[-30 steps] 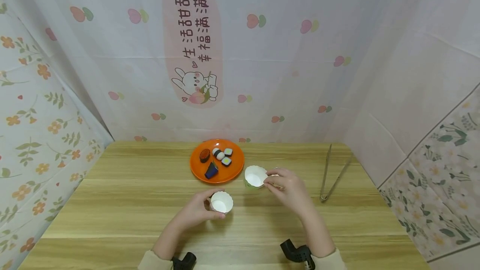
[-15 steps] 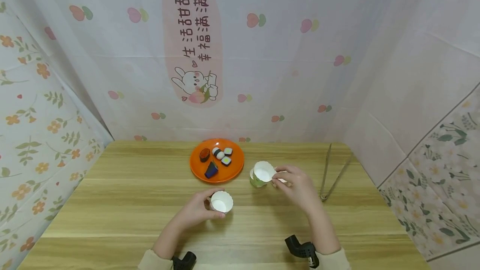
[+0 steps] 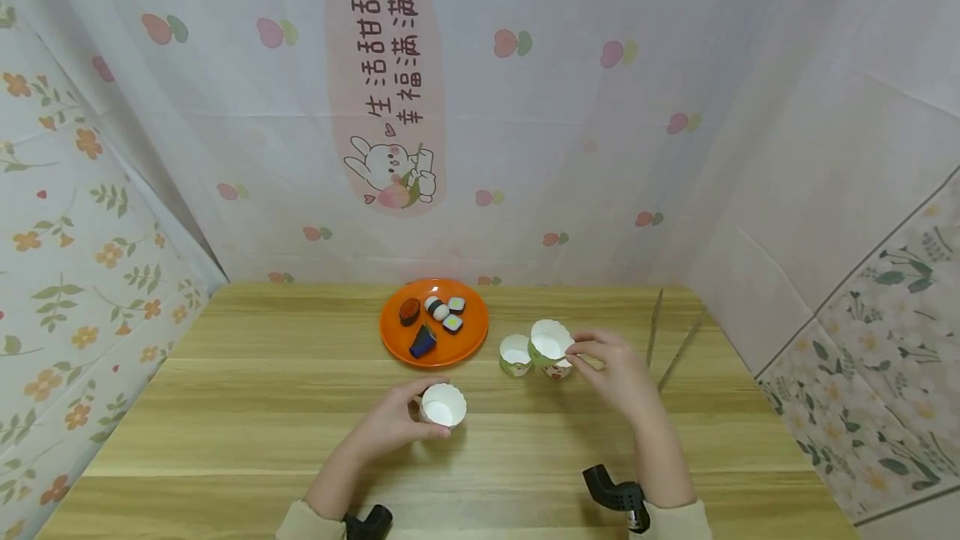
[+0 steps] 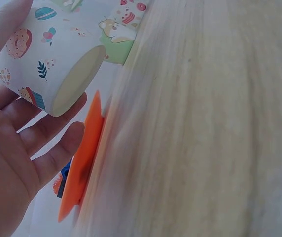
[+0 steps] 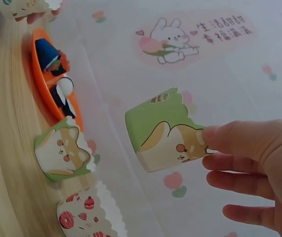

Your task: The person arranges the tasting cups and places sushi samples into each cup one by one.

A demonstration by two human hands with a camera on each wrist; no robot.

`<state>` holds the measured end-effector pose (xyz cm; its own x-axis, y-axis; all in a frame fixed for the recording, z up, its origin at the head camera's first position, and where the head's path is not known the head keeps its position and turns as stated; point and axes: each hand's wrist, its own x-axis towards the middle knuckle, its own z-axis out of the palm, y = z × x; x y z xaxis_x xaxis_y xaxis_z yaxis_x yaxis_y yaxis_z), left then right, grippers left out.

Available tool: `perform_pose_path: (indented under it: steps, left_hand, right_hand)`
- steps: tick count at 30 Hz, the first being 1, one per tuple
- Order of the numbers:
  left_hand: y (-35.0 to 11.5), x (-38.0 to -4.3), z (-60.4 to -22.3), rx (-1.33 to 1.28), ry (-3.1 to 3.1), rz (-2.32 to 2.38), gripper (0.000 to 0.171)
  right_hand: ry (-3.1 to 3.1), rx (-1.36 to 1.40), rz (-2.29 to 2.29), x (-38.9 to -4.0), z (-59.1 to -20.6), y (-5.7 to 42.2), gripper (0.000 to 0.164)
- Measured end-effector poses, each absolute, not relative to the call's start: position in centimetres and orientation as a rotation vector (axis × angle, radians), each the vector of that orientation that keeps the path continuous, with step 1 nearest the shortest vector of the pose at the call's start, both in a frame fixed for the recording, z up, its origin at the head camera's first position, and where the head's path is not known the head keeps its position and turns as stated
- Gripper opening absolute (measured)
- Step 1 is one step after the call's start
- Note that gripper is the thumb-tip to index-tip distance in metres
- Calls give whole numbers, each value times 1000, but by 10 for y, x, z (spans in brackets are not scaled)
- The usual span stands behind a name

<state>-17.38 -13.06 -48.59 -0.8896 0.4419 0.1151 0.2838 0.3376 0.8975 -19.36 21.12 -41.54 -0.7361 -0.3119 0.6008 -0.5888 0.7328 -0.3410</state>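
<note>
My left hand (image 3: 393,422) holds a white paper baking cup (image 4: 42,54) printed with doughnuts, thumb on one side and fingers on the other. Its mouth faces up in the head view. My right hand (image 3: 611,361) pinches a green paper cup (image 5: 156,133) with a dog print by its scalloped rim, raised off the table. A second green dog-print cup (image 3: 516,355) stands on the table just to the left. Partly hidden under the raised cup in the head view is a red-printed cup (image 5: 84,212).
Behind the cups, an orange plate (image 3: 393,340) bears several toy sushi pieces and a small dark blue cup (image 3: 423,342). Metal tongs (image 3: 681,350) lie at the right, partly covered by my right hand. A printed curtain (image 3: 585,148) hangs along the table's back edge.
My right hand has lifted one green cup out of the other and carried it right, over the red-printed cup. The other green cup stays on the table. My left hand has not moved.
</note>
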Motion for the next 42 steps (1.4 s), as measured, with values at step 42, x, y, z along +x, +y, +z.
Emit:
perform_pose_path:
  steps: [42]
  left_hand:
    - [-128, -167, -473, 658, 2434, 1603, 65]
  right_hand:
    - [-2528, 419, 713, -198, -423, 254, 9]
